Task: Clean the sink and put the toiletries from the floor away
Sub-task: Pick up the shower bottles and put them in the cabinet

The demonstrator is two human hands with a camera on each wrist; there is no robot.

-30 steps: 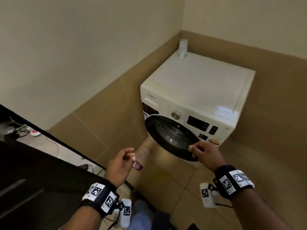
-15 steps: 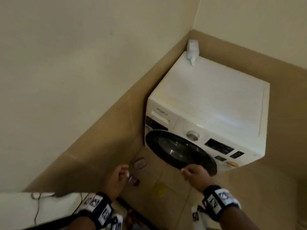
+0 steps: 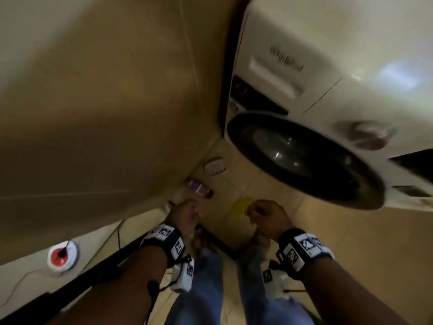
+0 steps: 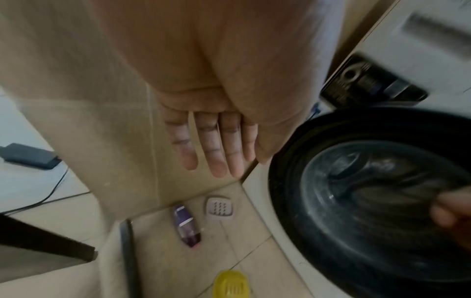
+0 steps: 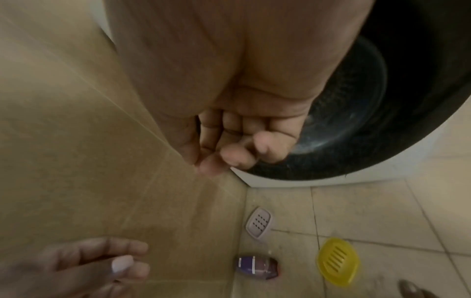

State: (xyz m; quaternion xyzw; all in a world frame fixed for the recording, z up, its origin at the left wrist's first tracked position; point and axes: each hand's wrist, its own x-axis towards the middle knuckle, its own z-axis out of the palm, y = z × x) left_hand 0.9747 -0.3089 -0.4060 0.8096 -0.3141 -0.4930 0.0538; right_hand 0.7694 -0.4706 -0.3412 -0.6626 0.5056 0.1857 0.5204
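The left hand [image 4: 216, 129] hangs above the floor by the tan tiled wall [image 3: 105, 113], fingers [image 4: 211, 153] straight and together, its grip wide and holding nothing. The right hand [image 5: 244, 129] hangs in front of the washing machine [image 3: 339, 66] door, fingers [image 5: 237, 157] loosely curled toward the palm, the grip narrow and empty.

On the floor [image 5: 369, 211], left to right, a purple bottle [image 5: 257, 267] lies on its side close to the wall, a lilac soap dish [image 5: 258, 222] sits just beyond it in the corner beside the machine, and a yellow soap dish [image 5: 337, 261] lies apart on open tile.

The wall closes in on the left and the machine on the right, with bare tile between. The head view is blurred, and the yellow dish is cut off at the left wrist view's bottom edge.
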